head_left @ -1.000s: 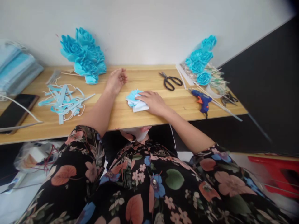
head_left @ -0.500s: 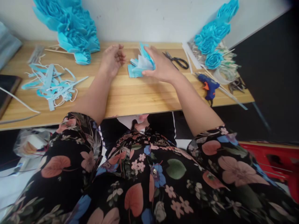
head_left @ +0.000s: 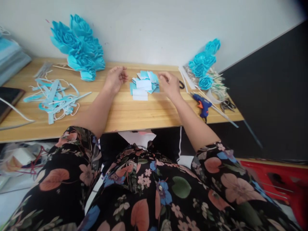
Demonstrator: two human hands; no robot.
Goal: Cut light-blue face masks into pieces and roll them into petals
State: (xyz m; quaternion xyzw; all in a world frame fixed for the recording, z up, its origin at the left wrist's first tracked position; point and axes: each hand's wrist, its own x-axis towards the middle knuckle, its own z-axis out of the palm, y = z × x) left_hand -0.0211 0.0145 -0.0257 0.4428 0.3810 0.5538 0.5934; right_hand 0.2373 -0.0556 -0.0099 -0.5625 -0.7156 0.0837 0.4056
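1. Lower left: one clear bag (head_left: pixel 14 150), white object (head_left: pixel 24 156) inside.
2. Centre: one heap of pieces (head_left: pixel 144 85), between left hand (head_left: pixel 115 79) and right hand (head_left: pixel 170 84).
3. Both curled; whether gripping anything cannot be told.
4. Upper half: two flower bunches (head_left: pixel 83 53).

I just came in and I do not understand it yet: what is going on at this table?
A person works at a wooden table, with a loose pile of light blue and white cut pieces between the hands. The right hand is at the pile's right edge, fingers bent; whether it touches a piece is unclear. The left hand is loosely curled, apart from the pile, with nothing visible in it. A blue glue gun lies to the right, and a tangle of cut strips to the left.
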